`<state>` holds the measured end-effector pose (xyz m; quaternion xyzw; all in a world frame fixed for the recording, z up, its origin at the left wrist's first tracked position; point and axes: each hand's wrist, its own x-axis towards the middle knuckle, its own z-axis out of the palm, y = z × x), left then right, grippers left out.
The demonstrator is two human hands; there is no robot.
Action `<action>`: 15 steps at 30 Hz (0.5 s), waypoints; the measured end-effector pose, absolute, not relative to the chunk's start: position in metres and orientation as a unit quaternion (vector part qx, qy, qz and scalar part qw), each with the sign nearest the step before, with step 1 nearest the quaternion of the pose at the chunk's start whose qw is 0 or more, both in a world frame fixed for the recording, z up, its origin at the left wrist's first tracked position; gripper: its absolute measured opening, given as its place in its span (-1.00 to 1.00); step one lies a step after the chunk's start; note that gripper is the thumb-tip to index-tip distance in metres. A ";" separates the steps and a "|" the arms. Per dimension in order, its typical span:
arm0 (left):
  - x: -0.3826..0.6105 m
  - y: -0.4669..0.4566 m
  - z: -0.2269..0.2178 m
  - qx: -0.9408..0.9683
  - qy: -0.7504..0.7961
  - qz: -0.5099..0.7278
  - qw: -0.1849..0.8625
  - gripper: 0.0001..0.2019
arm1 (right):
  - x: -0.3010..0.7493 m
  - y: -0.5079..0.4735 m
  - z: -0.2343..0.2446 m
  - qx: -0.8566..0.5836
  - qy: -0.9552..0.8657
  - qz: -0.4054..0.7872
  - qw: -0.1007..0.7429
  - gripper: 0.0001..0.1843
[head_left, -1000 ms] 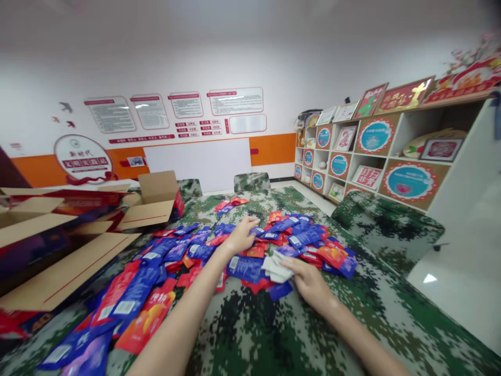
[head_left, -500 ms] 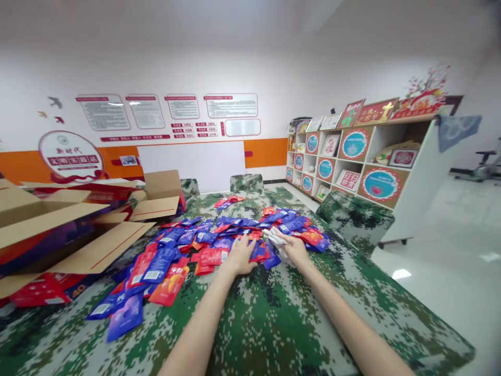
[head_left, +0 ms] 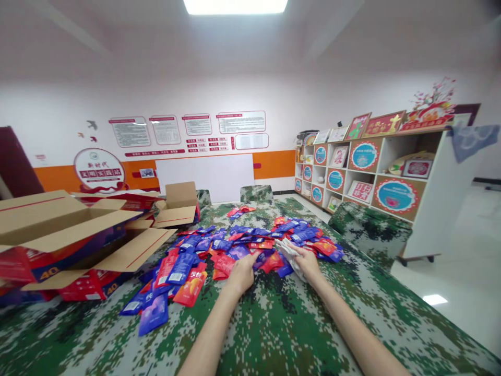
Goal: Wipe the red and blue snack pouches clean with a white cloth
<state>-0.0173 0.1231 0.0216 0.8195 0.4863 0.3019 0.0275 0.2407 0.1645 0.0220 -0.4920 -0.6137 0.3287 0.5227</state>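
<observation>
gathering sachets off the camouflage table (head_left: 274, 334), i have my right hand (head_left: 307, 261) closed around a small stack of pale packets (head_left: 288, 251), their printed sides turned away, fanned out past my thumb. my left hand (head_left: 241, 272) lies curled on the near edge of the pile of sachets (head_left: 235, 245), fingers (head_left: 250, 259) bent down onto a red packet (head_left: 225, 263); i cannot tell whether they pinch it or only press on it.

the heap of blue and red sachets spreads away from my fingertips, mostly beyond and to the left of them, with a few strays nearer me on the left. open cardboard boxes (head_left: 78, 235) sit well off to the left of my left hand.

i judge this as mid-collection: one more packet being picked for the stack. the next move, as i see it, calls for a clean pinch on a single sachet without dragging its neighbours, then carrying it across to the stack just beside.
</observation>
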 end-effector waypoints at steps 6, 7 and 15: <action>-0.021 0.094 0.018 0.716 0.514 0.434 0.187 -0.53 | 0.235 0.158 0.032 -0.498 -0.613 0.330 0.517 -0.37; -0.022 0.088 0.013 0.708 0.521 0.434 0.197 -0.56 | 0.232 0.155 0.034 -0.501 -0.610 0.337 0.514 -0.37; -0.026 0.044 -0.008 0.728 0.556 0.373 0.148 -0.69 | 0.212 0.133 0.038 -0.519 -0.601 0.349 0.498 -0.33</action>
